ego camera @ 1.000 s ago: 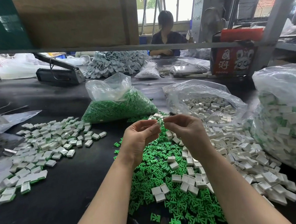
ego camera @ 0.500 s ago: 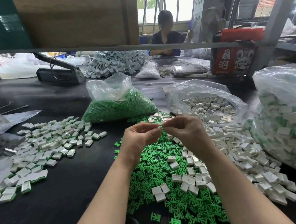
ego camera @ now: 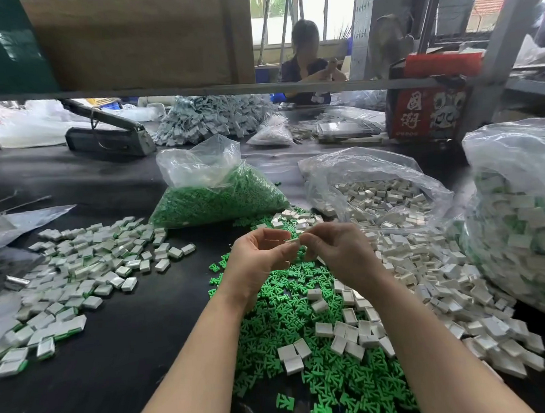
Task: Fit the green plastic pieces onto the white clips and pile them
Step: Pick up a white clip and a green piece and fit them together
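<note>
We find the piece in work, a small white clip [ego camera: 294, 242], held in the air between both hands above the far end of the loose green pieces [ego camera: 304, 325]. It is only partly visible; whether a green piece is already seated in it we cannot tell. Its long axis appears to run left to right, from one set of fingertips to the other.

The left hand [ego camera: 260, 261] pinches it from the left with thumb and curled fingers. The right hand [ego camera: 338, 253] pinches it from the right, fingers curled. Both hands are equally near, touching it at opposite ends.

We judge the fitting step to be in hand, pressed along that left-right axis.

The finished pile [ego camera: 77, 275] lies well apart to the left on the black table [ego camera: 115, 375], so the left hand is the nearer one for setting the part down. Loose white clips [ego camera: 428, 276] lie to the right. Beyond stand a bag of green pieces [ego camera: 216, 197], a bag of white clips [ego camera: 375, 193] and, far right, a large bag [ego camera: 521, 223].
</note>
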Motion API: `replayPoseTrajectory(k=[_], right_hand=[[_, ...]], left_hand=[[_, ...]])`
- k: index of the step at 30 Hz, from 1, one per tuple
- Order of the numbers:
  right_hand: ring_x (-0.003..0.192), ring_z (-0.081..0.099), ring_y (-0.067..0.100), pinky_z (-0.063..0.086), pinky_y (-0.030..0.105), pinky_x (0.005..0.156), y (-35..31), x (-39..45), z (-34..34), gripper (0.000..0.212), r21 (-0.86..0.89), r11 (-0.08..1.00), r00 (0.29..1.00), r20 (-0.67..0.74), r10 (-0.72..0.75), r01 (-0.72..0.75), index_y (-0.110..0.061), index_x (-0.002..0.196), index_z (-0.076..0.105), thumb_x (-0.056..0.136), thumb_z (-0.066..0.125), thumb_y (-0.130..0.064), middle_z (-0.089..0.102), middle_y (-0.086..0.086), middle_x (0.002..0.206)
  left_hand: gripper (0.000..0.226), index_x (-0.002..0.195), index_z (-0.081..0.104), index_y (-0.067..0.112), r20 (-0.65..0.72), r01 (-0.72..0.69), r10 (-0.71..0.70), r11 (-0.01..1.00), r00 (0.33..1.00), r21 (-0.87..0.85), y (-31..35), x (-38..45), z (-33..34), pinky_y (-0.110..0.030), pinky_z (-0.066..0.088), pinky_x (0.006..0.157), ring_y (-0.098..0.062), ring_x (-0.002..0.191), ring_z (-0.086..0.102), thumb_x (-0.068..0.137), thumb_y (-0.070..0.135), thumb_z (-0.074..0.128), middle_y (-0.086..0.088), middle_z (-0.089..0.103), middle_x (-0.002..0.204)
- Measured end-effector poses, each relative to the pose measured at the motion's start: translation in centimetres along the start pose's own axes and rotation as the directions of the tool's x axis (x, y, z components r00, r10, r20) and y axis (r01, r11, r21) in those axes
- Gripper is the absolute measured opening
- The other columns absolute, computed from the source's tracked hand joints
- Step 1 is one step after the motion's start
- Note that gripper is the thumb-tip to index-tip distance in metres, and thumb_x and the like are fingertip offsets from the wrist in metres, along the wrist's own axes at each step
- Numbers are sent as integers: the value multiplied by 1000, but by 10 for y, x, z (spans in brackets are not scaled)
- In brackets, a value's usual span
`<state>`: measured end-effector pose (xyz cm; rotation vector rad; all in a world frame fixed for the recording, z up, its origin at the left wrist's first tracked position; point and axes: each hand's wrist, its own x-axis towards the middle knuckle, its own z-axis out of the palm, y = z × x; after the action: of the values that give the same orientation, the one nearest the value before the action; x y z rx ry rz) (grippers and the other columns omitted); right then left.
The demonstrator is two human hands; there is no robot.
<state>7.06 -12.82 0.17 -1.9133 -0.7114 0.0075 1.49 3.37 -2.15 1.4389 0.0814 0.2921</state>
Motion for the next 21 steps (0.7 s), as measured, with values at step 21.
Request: replayPoseTrajectory(k=[21], right_hand=[[51, 40, 10, 35, 34, 54, 5, -1, 16, 36, 51, 999, 1000, -17, -3, 4, -18, 69, 47, 104, 43, -23, 47, -2, 58]], left_hand=[[22, 83, 71, 15, 43, 8, -10, 1000, 999, 26, -1, 0, 7, -19, 49, 57, -9, 60, 61, 75, 35, 76, -3, 71, 73]])
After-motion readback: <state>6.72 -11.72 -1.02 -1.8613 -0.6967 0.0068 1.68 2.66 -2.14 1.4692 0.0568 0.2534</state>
